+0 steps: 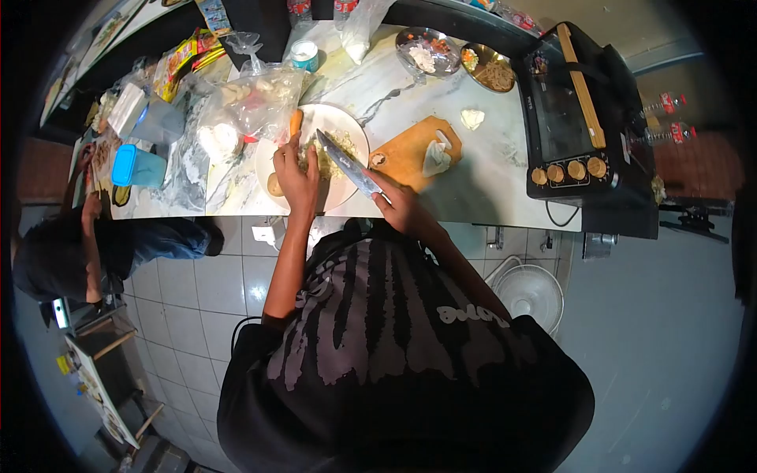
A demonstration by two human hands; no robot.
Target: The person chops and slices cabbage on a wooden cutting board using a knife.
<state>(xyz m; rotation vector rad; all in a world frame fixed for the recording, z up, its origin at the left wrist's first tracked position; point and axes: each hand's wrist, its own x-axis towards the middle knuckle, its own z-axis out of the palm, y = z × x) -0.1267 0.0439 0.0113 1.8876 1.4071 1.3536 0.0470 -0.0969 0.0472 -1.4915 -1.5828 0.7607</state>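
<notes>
My right hand (398,206) is closed around a kitchen knife (347,165), its wide blade slanting up and left over a white plate (356,126). Pale chopped pieces (339,154) lie on the plate beneath the blade. My left hand (297,177) is over the plate's left half, with its fingers apart. Just beyond its fingertips is an orange, carrot-like piece (296,122); whether they touch it is unclear. A round brownish item (274,185) sits by the plate's left edge. On the right is a wooden cutting board (410,150) bearing white pieces (437,156).
A black toaster oven (572,118) stands at the right. Behind are two bowls of cut food (427,54) and a small tub (304,55). Plastic bags (252,98) and a blue-lidded container (138,165) are at left. Another person (75,244) stands far left.
</notes>
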